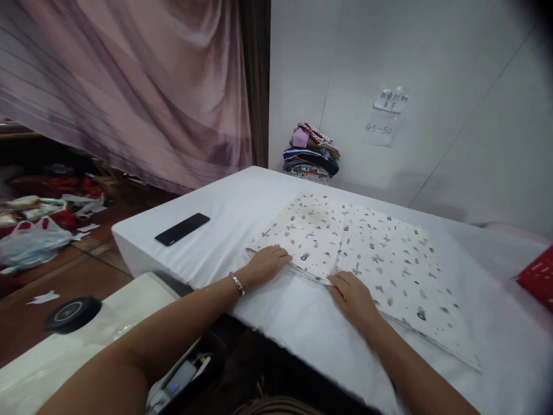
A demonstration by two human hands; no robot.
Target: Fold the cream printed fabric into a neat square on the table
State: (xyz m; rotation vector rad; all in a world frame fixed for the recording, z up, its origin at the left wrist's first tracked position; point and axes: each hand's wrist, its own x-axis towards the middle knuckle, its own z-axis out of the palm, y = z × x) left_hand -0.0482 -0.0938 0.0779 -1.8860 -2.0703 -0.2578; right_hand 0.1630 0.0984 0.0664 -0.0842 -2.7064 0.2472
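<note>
A white cloth (389,259) with small grey and brown prints lies spread nearly flat, its near edge showing more than one layer. A crease runs across it from front to back. At the near edge, toward the left corner, my left hand (268,264) has its fingers closed over the border, and a silvery bracelet circles that wrist. Farther right along the same edge, my right hand (351,294) pinches the border between thumb and fingers. Both thumbs are partly hidden.
The white-covered table (228,199) carries a black phone (182,229) on its left. Folded fabrics (311,155) are stacked by the back wall. A red object (538,279) is at the right edge. Lower left, a white surface (129,297) holds a round black object (73,314).
</note>
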